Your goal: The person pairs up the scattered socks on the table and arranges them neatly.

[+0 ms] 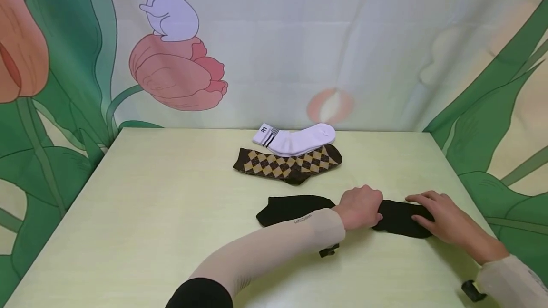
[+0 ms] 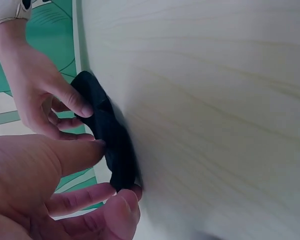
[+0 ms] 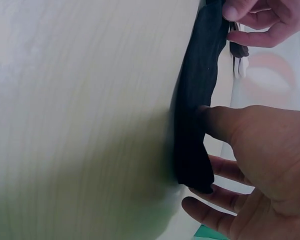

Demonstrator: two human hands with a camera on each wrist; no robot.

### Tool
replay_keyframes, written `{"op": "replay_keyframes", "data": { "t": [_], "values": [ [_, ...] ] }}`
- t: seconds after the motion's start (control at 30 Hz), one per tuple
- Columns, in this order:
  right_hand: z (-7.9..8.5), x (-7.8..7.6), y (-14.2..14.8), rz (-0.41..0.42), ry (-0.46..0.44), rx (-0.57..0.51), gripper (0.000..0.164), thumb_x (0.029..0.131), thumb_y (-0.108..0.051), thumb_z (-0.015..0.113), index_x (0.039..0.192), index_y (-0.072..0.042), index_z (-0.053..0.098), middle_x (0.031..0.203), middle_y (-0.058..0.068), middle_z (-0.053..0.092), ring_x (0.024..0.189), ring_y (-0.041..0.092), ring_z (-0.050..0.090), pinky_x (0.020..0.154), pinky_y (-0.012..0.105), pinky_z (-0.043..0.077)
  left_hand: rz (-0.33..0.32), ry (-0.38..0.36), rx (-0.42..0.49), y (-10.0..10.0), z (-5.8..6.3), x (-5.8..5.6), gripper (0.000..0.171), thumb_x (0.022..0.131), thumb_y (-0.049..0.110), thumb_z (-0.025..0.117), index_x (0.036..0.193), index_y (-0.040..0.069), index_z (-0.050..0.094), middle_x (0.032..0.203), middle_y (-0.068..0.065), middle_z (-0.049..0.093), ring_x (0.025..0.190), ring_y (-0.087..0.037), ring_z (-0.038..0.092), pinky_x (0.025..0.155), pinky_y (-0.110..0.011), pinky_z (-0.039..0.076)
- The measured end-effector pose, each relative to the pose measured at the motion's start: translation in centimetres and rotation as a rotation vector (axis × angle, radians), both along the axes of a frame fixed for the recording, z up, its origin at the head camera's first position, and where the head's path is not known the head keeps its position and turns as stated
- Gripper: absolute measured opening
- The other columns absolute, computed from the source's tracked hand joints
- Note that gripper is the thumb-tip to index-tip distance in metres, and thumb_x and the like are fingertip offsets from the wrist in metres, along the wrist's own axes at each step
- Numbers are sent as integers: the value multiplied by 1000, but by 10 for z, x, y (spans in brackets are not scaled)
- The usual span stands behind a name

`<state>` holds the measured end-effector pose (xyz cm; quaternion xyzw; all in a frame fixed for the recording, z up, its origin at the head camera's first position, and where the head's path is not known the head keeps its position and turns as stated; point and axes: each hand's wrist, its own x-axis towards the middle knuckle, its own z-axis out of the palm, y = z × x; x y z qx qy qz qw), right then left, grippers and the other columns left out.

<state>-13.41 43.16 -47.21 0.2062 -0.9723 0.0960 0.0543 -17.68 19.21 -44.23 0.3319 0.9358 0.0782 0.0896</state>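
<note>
A black sock [image 1: 404, 218] lies across the table on the right side of the head view. My left hand [image 1: 359, 206] grips it at its left part, fingers curled, with the thumb over its surface. At its right end my right hand [image 1: 445, 217] holds the sock between the thumb on top and the fingers at its far edge. More black sock fabric [image 1: 295, 208] stretches out left of my left hand, partly covered by the forearm. Its join with the gripped part is hidden under the hand. In the right wrist view the black sock [image 3: 192, 125] runs between both hands.
Behind the hands lie a brown and tan argyle sock [image 1: 274, 165] and, touching its far side, a white sock [image 1: 306, 140] with black stripes. The pale wooden table [image 1: 128, 222] ends at a printed curtain [image 1: 274, 61] with plants and a white animal.
</note>
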Motion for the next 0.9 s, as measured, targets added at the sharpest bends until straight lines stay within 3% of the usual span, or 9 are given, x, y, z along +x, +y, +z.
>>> {"op": "replay_keyframes", "data": {
  "t": [0.5,0.9],
  "values": [
    [-2,4,6,-37,-50,-10,38,88,-10,80,123,-1,68,101,13,62,91,33,63,80,52,52,3,-16,9,0,-9,-3,10,93,30,77,96,22,71,84,7,66,63,-10,56,50,-30,46],
    [-5,4,7,-20,-21,-21,34,88,-7,79,120,-1,69,99,11,61,90,32,63,79,50,53,-13,7,18,-1,-10,-4,9,93,29,76,96,22,71,86,6,68,63,-10,55,50,-30,46]
  ]
}}
